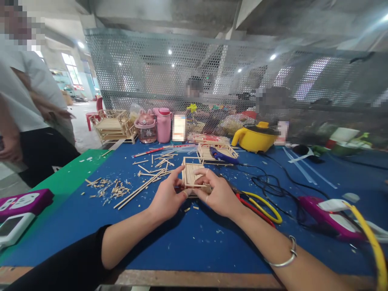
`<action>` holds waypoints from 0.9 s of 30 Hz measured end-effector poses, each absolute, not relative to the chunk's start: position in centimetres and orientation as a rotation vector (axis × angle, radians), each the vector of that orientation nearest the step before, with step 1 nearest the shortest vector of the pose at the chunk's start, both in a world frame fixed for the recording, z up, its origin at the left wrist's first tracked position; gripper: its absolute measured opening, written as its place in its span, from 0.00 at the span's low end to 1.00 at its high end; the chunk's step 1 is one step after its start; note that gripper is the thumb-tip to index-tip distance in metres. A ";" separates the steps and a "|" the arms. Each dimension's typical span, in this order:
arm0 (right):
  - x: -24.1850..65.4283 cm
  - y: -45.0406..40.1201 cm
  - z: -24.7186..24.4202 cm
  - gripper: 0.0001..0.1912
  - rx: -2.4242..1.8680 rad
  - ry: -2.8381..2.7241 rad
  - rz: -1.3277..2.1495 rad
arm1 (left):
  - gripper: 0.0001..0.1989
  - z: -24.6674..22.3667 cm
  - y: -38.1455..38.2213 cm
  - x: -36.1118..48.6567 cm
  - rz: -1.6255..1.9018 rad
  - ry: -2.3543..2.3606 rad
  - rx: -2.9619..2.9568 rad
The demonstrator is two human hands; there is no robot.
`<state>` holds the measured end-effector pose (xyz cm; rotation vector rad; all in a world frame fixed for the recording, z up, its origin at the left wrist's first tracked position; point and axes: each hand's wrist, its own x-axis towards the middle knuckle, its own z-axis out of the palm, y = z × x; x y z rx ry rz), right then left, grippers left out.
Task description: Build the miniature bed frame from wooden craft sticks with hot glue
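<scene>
A small wooden-stick frame [192,167] with a slatted panel stands tilted between my hands at the middle of the blue table. My left hand [169,194] grips its left lower edge, thumb in front. On the other side my right hand [216,192] holds the lower right part, its fingers over the slats. Part of the lower edge is hidden by the fingers. Just behind lies a wooden-stick model [218,152] with a blue glue gun [222,155] resting on it. Red-and-yellow-handled pliers [257,206] lie beside my right wrist.
Loose sticks [142,188] and cut bits [112,188] lie at left. Dark cables [269,182] run right toward a purple power strip [330,216]. A yellow pot [257,137], pink bottle [163,125] and mesh screen [136,68] stand behind. People [33,89] stand left.
</scene>
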<state>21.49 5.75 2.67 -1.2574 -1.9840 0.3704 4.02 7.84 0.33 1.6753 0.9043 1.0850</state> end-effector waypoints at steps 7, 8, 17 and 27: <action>21.4 5.7 2.6 0.19 -1.214 -1.985 0.381 | 0.36 0.1 7.9 3.9 1.086 0.911 1.672; 21.4 5.7 2.6 0.19 -1.216 -1.985 0.383 | 0.36 0.1 7.9 3.9 1.089 0.913 1.667; 21.4 5.6 2.6 0.17 -1.237 -2.003 0.397 | 0.37 0.1 8.0 4.1 1.114 0.888 1.662; 21.4 4.8 2.2 0.22 -1.216 -1.998 0.194 | 0.39 0.7 7.6 4.5 1.128 0.842 1.593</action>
